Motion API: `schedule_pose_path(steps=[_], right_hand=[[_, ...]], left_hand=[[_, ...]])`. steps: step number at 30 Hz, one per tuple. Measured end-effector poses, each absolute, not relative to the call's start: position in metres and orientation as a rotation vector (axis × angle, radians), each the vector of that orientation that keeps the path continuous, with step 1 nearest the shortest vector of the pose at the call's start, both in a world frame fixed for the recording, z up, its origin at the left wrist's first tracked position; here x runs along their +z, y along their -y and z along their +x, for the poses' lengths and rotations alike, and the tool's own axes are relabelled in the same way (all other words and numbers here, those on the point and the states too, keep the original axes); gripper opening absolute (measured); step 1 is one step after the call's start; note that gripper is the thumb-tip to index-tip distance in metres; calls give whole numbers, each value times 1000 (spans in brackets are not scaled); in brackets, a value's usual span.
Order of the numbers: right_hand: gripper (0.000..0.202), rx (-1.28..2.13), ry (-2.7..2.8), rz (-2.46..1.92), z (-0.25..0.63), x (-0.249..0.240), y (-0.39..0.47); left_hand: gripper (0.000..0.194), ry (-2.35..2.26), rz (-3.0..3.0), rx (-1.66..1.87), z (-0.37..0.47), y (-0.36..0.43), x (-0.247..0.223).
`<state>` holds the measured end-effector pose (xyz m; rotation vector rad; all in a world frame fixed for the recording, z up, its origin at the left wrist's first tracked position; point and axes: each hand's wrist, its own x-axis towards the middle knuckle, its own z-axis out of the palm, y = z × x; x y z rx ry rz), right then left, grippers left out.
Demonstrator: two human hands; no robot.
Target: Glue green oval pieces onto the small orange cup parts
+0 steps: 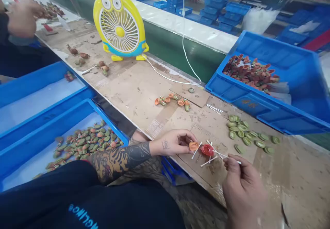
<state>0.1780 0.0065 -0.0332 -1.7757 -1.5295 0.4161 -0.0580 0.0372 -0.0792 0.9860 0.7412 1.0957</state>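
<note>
Between the thumb and fingers of my left hand (177,142) is a small orange, hollow figurine part (193,146), its open side facing up. My right hand (242,184) pinches a cotton swab (223,155), whose far tip reaches to a small red cup (207,150). Whether the tip touches what is in the cup, I cannot tell. Several other cotton swabs lie around the cup on the cardboard. To the right lie several green oval pieces (241,132), hollow side up. Beyond my left hand sit a few orange and green figurine parts (172,100).
A blue crate (257,110) with reddish parts stands at the right back. Blue trays (108,117) with green pieces lie at the left. The yellow fan (120,26) trails a white cable (177,82). Another person's hand (22,17) is at the far left.
</note>
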Motion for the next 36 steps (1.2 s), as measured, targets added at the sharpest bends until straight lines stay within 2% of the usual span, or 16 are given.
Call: schedule_pose_path(steps=[5,11,22,31,36], right_hand=[[36,659,1253,-1519,153,-16,3],[37,830,1351,-1436,137,-18,2],[41,763,1484,-1460,138,-27,-3],[31,601,1554,-1527,143,-22,-2],[34,497,1458,-1571,150,-21,-6]], left_hand=[[44,-686,992,1093,-58,-38,-80],[45,-663,1017,1094,-59,-37,-81],[39,-663,1062,1065,-61,-37,-78],[40,-685,1095,1004,-65,-37,-75],[41,-689,1097,1061,-66,-40,-73]])
